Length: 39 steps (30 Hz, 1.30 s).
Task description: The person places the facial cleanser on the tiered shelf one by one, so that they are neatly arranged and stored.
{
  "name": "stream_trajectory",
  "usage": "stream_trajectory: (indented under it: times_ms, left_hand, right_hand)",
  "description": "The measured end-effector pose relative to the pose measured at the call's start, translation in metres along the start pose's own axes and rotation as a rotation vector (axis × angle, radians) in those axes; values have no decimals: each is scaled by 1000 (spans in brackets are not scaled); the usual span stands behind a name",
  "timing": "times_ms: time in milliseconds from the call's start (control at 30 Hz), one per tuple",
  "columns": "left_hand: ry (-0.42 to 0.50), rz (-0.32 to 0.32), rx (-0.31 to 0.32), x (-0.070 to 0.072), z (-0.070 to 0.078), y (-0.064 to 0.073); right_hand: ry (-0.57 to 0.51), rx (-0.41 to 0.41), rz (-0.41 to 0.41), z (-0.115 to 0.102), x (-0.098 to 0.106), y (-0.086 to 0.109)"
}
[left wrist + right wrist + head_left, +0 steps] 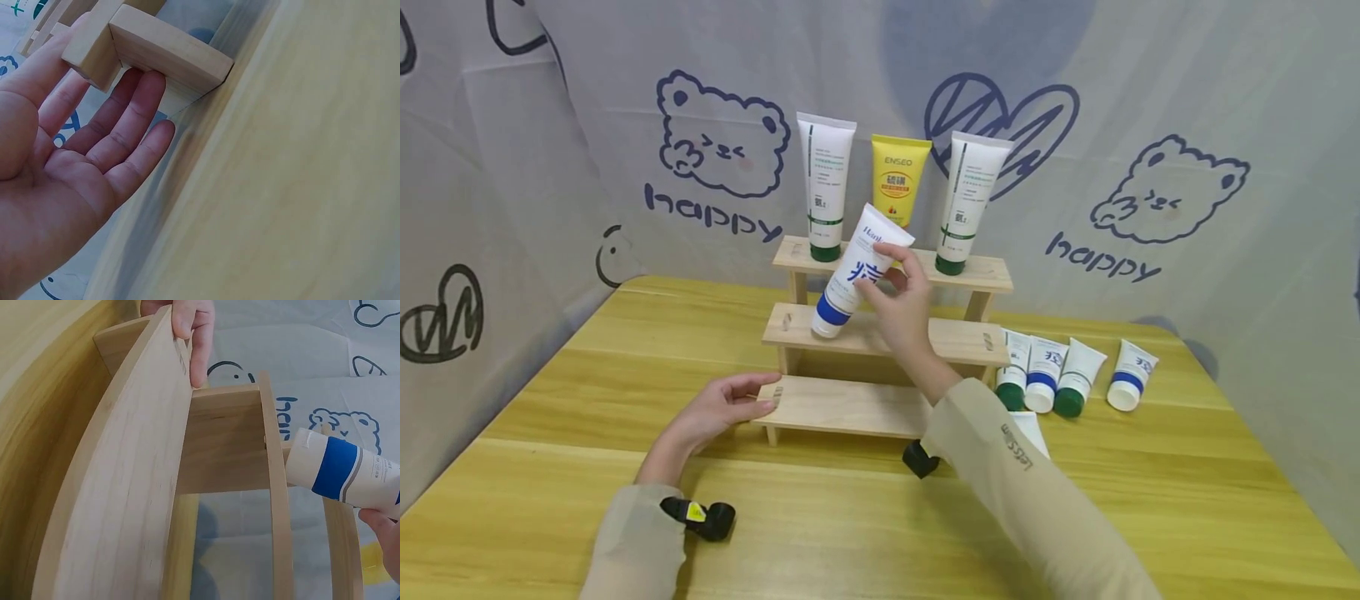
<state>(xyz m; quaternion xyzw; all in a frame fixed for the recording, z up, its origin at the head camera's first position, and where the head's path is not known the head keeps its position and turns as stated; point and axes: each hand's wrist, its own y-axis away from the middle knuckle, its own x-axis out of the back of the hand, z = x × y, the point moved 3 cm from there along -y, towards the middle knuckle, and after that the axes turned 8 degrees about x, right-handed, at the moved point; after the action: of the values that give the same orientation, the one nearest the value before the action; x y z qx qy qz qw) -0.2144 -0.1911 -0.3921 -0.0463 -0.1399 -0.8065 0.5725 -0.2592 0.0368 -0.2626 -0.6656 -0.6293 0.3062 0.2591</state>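
Observation:
My right hand [904, 302] pinches a white squeeze tube with a blue band [859, 271] between thumb and fingers. The tube leans to the right, cap down, at the left part of the middle step of a wooden display stand [842, 406]; in the right wrist view its white cap [306, 456] is beside that step's edge. With my left hand [718, 408] I hold the left end of the lowest step. The left wrist view shows those fingers [128, 134] against the step's underside and leg. White tubes with green caps [827, 183] and a yellow tube [898, 179] stand on the top step.
Right of the stand, several white tubes [1072, 379] with green or white caps are on the wooden table [820, 533]. Another white tube [1030, 431] is partly hidden by my right sleeve. Behind the table hangs a pale cloth [850, 50] with bear drawings.

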Motion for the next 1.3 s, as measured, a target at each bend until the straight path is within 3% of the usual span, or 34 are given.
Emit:
stream_trajectory:
  times_ms: [333, 633, 767, 1033, 1300]
  left_hand:
    - [8, -1, 13, 0, -1, -1]
    - [10, -13, -14, -1, 0, -1]
    - [7, -19, -20, 0, -1, -1]
    - [-1, -13, -8, 0, 0, 0]
    - [-5, -10, -10, 0, -1, 0]
  right_hand:
    - [73, 92, -131, -4, -16, -2]
    - [116, 151, -253, -4, -34, -2]
    - [116, 151, -270, -6, -39, -1]
    - [115, 148, -310, -35, -38, 3]
    - [150, 145, -363, -42, -34, 7]
